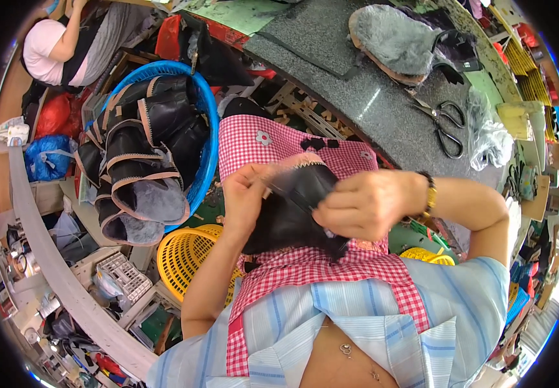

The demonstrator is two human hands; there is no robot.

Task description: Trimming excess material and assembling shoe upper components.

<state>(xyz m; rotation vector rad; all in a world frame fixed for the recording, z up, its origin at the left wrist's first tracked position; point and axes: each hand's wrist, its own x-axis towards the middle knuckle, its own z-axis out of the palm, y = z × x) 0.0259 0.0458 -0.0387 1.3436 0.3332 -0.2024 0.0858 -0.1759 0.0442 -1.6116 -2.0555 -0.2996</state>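
A black leather boot upper (295, 216) with a tan, zigzag-stitched rim lies across my lap, between my hands. My left hand (246, 194) is closed on its left edge, thumb and fingers pinched together. At its right side, my right hand (360, 205) is closed too, fingers curled and pressed at the leather. Motion blurs both the right hand and part of the upper, so anything small in the fingers cannot be made out. Beneath is a red-and-white checked apron (331, 149).
To the left, a blue basket (211, 129) holds several black, fur-lined boot uppers (143, 155). A yellow basket (182, 258) stands by my left forearm. Scissors (444, 126), a grey fur-lined piece (392, 42) and clear plastic (486, 132) lie on the dark worktop (370, 103). Another person (53, 48) sits at far left.
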